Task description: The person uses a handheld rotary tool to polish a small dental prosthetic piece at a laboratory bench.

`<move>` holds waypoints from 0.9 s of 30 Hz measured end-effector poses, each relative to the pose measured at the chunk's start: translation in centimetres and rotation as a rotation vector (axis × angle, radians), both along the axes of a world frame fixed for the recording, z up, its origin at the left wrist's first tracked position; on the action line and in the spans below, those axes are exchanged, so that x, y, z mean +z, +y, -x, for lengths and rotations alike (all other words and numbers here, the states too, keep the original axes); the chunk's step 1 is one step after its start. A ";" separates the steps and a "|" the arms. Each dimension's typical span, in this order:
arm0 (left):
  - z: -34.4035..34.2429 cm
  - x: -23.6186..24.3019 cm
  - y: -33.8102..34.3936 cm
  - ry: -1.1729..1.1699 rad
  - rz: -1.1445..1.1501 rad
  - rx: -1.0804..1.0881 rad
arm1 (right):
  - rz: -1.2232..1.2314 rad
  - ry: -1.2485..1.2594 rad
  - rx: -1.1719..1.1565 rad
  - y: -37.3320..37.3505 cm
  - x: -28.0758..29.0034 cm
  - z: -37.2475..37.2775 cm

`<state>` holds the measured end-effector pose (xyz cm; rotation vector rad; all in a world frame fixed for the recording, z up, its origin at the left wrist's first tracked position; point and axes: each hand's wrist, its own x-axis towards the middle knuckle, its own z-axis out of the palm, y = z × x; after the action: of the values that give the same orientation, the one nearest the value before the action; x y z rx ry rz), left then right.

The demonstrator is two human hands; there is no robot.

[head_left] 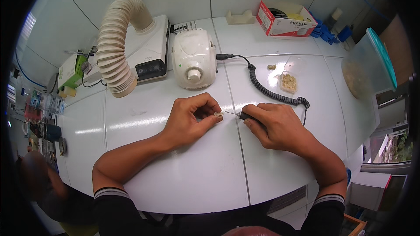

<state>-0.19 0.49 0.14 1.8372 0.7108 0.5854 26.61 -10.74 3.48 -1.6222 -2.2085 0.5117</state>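
Note:
My left hand (189,120) pinches a small pale piece (218,114) between thumb and fingertips over the white tiled worktop (170,179). Facing it, my right hand (273,126) grips a dark rotary handpiece (245,116) whose thin metal bit points at the piece; whether they touch I cannot tell. A coiled cord (271,94) runs from a white control unit (194,52) just beyond my hands. A small clear box of pale pieces (288,83) stands behind my right hand, with a loose pale piece (271,67) near it.
A white machine (149,43) with a ribbed hose (109,48) stands back left, beside a green box (70,70). Back right are a glove-and-mask carton (284,26), blue crumpled items (323,30) and a teal-lidded container (363,70). Another person (48,188) is at the lower left.

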 end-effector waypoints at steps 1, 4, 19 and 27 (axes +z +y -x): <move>0.1 -0.1 0.1 0.006 0.015 0.003 | 0.018 0.030 -0.008 0.1 0.1 0.0; 0.2 -0.2 0.2 0.005 0.039 0.009 | 0.051 0.041 -0.008 0.2 0.5 0.1; 0.0 0.1 -0.1 -0.012 0.036 0.029 | 0.067 0.038 0.007 0.4 0.6 -0.1; 0.1 0.2 -0.1 0.000 -0.042 0.006 | 0.012 -0.010 0.030 0.1 0.2 0.0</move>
<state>-0.32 0.40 0.32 1.8740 0.7091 0.6088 26.59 -10.63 3.64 -1.6034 -2.2440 0.5277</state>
